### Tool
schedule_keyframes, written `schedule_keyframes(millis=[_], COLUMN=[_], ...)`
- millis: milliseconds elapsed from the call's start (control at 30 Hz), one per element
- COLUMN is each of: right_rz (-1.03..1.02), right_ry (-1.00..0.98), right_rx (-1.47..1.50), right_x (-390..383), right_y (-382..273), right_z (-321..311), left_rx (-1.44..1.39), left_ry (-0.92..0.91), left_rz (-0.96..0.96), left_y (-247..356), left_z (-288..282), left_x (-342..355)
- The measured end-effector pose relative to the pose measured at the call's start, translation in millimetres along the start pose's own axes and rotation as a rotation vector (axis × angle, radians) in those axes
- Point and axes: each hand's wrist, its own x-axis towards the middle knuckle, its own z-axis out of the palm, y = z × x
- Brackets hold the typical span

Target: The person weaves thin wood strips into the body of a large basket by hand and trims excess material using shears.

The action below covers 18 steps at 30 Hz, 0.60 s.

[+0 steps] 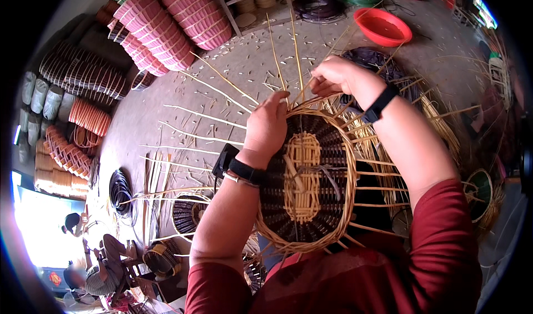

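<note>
An oval basket (272, 208) of dark and natural wicker sits in my lap, its long pale rods fanning out all round. A wooden stick (291, 172) and a grey, curved item (330, 181) lie across its pale woven base. My left hand (266, 124) is closed on the far left part of the braided rim, fingertips partly hidden. My right hand (333, 76), raised just beyond the far edge to the right, has its fingers curled on thin willow rods above the rim.
Stacked pink baskets (150, 25) and dark baskets (78, 70) line the left. A red basin (383, 25) and wire coils (313, 9) are at the back. Loose willow bundles (438, 131) lie right. A co-worker (97, 278) sits lower left, near a half-made basket (189, 214).
</note>
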Motion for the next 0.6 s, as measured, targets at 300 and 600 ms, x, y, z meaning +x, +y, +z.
schedule_keyframes(millis=[300,600], right_rz=[-0.168,-0.541], right_ry=[0.157,0.171], right_rx=[-0.79,-0.825], right_x=[69,15], right_y=[-2,14], right_z=[49,11], left_rx=[0.283,0.227], left_ry=[-0.075,-0.125], left_rz=[0.103,0.107], left_y=[19,10], left_z=[7,0], left_x=[1,5])
